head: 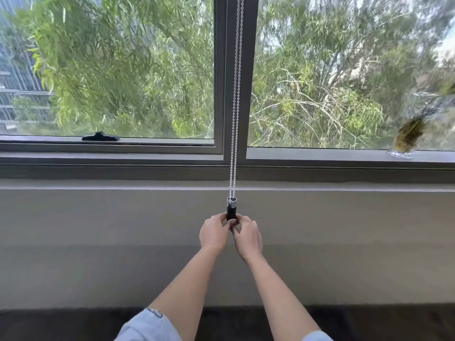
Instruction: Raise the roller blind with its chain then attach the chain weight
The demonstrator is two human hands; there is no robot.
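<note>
Sleeves (147, 324): pale blue cuffs lie nearest of all, well below the chain weight, with bare forearms reaching up from them toward it.
Left hand (213, 233): sits just below and left of the chain weight, fingers curled, thumb and fingertips pinching the lower left of its black body.
Right hand (247, 238): sits just below and right of the chain weight, fingers closed on its lower right side, touching the left hand's fingertips.
Chain weight (231, 209): a small upright cylinder, black below with a silvery cap on top, hanging in front of the plain wall under the sill; its bottom end is hidden by the fingers.
Handling of the chain weight: it looks rigid, smooth and compact, probably dense for its size; smooth sides could slip, so a firm pinch low on the black body seems the safest hold, leaving the cap free.
Chain (235, 99): two strands of silvery beads rise from the cap of the chain weight, close together and nearly straight, up the central window mullion (236, 57) and out of view.
Handling of the chain: limp and thin, likely to swing or twist; it seems best gripped just above the chain weight.
Roller blind: not in view; above the chain weight both panes show only trees, so it is probably raised.
Window handle (100, 137): black, well left of the chain weight and above it, on the frame.
Glass vase (403, 143): far right of the chain weight and above it, on the sill.
</note>
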